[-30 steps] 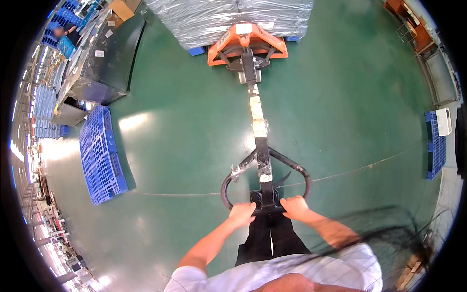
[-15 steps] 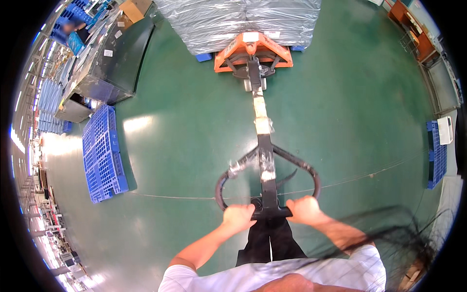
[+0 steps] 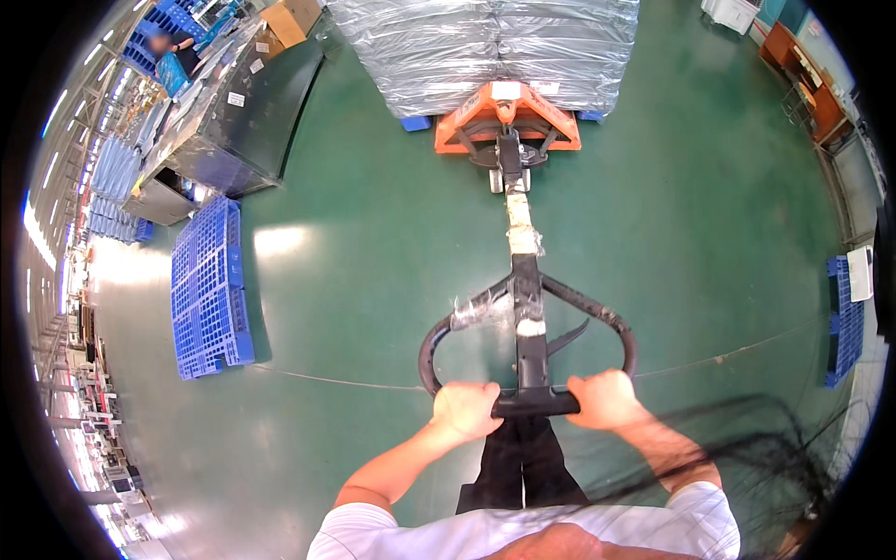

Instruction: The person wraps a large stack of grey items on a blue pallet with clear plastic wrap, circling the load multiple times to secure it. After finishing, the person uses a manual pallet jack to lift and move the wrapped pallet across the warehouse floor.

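Note:
Both hands grip the black loop handle point(image 3: 534, 403) of an orange pallet jack point(image 3: 509, 119). My left hand point(image 3: 467, 409) is wrapped round the lower left bend of the loop, and my right hand point(image 3: 602, 399) round the lower right bend. Tape and scraps of clear film cling to the handle's shaft point(image 3: 528, 303). A thin black lever point(image 3: 567, 336) sticks out beside the shaft, inside the loop. Beyond the jack stands a tall load point(image 3: 495, 51) wrapped in shiny film, on a blue pallet point(image 3: 416, 123) that shows only at its corners.
On the left a blue plastic pallet point(image 3: 207, 294) lies on the green floor point(image 3: 373, 233), near a dark film-wrapped stack point(image 3: 252, 112). A person point(image 3: 173, 65) is at the far left. Another blue pallet point(image 3: 845, 322) and a brown desk point(image 3: 807, 79) are along the right side.
The jack and its load appear slightly lower and further right in the picture, and the view has shifted. Both hands keep their hold on the handle.

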The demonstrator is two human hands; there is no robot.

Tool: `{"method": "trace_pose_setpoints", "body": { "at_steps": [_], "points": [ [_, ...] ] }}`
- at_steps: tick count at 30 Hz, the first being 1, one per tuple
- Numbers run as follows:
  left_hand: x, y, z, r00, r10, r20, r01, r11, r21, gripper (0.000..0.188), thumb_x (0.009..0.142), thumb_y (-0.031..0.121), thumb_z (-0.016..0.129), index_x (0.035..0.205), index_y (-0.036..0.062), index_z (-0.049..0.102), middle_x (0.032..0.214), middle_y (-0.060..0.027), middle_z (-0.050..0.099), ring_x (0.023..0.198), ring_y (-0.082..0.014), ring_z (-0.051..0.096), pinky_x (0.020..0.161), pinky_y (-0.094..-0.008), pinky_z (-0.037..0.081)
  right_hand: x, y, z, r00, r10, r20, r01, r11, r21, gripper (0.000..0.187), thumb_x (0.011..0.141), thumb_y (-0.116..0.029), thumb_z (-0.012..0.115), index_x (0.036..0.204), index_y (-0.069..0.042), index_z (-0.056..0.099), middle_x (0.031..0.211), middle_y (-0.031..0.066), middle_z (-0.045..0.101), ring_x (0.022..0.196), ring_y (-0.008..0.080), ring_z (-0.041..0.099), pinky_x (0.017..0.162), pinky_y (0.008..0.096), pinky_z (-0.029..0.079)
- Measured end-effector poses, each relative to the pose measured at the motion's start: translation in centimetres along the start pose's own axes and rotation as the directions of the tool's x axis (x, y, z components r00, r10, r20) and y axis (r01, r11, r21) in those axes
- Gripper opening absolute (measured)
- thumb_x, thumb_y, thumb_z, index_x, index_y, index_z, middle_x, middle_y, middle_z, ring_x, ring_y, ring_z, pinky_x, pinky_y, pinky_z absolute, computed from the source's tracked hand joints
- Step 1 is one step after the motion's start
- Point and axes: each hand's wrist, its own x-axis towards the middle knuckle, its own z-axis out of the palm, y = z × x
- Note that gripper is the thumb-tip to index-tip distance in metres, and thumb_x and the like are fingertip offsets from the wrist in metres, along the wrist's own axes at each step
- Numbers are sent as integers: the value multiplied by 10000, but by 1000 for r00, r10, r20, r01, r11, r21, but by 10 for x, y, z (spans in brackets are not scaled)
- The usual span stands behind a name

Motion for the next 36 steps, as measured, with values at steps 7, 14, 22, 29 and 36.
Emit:
{"method": "trace_pose_setpoints", "body": {
  "at_steps": [7, 14, 22, 29, 36],
  "points": [
    [43, -24, 243, 962, 70, 263, -93, 993, 79, 408, 627, 257, 677, 903, 21, 490, 807, -155, 588, 797, -291, 597, 640, -407, 480, 32, 54, 253, 988, 30, 151, -14, 994, -105, 409, 644, -360, 666, 903, -72, 534, 766, 89, 609, 742, 254, 608, 609, 385, 469],
    [17, 39, 24, 938, 30, 346, 3, 995, -95, 404, 643, 308, 650, 900, 32, 508, 755, -136, 612, 751, -323, 600, 641, -428, 478, -18, 39, 31, 928, -83, 363, 42, 992, 119, 444, 671, -432, 611, 924, -71, 555, 793, 105, 631, 754, 288, 613, 637, 406, 480],
    [37, 34, 208, 946, -95, 309, 115, 992, -47, 384, 630, 212, 648, 945, 40, 511, 926, -163, 587, 871, -292, 585, 702, -404, 479, -5, 58, 217, 938, 179, 296, -178, 983, -30, 440, 649, -436, 628, 915, -92, 560, 797, 84, 638, 764, 256, 620, 666, 374, 477],
    [5, 69, 118, 999, -26, -40, 26, 1000, 2, 265, 588, 188, 631, 815, 68, 561, 726, -116, 613, 721, -309, 605, 623, -428, 480, -62, 39, 98, 985, 146, 92, -146, 989, -10, 384, 624, -432, 618, 836, -111, 612, 823, 77, 636, 804, 247, 615, 700, 362, 477],
    [4, 112, 12, 962, -108, -251, 129, 989, 69, 197, 580, 141, 584, 769, 91, 607, 737, -120, 620, 731, -298, 609, 628, -409, 484, -78, 46, -14, 992, 130, -8, -130, 989, -73, 425, 551, -417, 631, 853, -119, 642, 830, 88, 640, 805, 266, 611, 732, 369, 482]
  ]
}}
